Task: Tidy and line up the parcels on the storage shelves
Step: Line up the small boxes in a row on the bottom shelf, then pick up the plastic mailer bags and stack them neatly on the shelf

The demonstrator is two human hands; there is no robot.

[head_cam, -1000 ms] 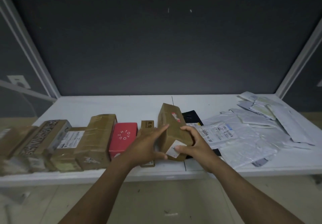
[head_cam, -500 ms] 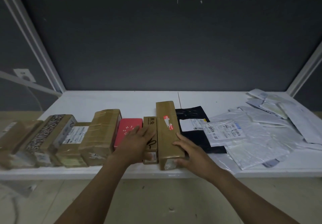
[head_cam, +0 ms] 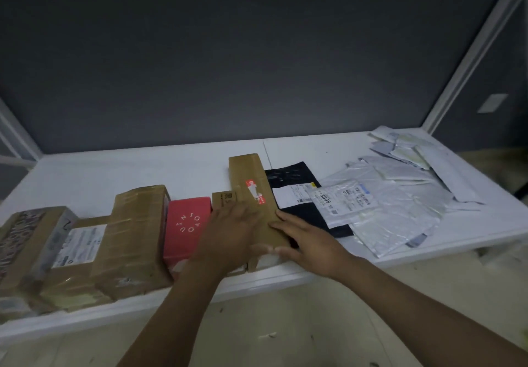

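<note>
In the head view, the person is squaring up a long brown carton (head_cam: 254,195) that is lying at the right end of the row of boxes along the front of the white shelf (head_cam: 143,172). The left hand (head_cam: 228,235) is lying flat with its fingers spread across the carton's top and the small brown box (head_cam: 224,198) just beside it. The right hand (head_cam: 308,241) is pressing straight fingers against the carton's right flank, with nothing pinched.

The step seems best done by sliding the carton left until its side is meeting the small box, then drawing its near end level with the red box (head_cam: 187,226) and the taped brown box (head_cam: 134,232). The left palm should be steadying the neighbours so the row is not shifting.

The left hand is covering the seam between carton and small box, so any gap there cannot be told. The patterned box (head_cam: 25,232) is running off the left edge of the frame. The black mailer (head_cam: 303,195) is lying partly under the grey poly mailers (head_cam: 394,203), whose heap is overlapping too much to count. Dim light and blur are leaving most labels unreadable.
</note>
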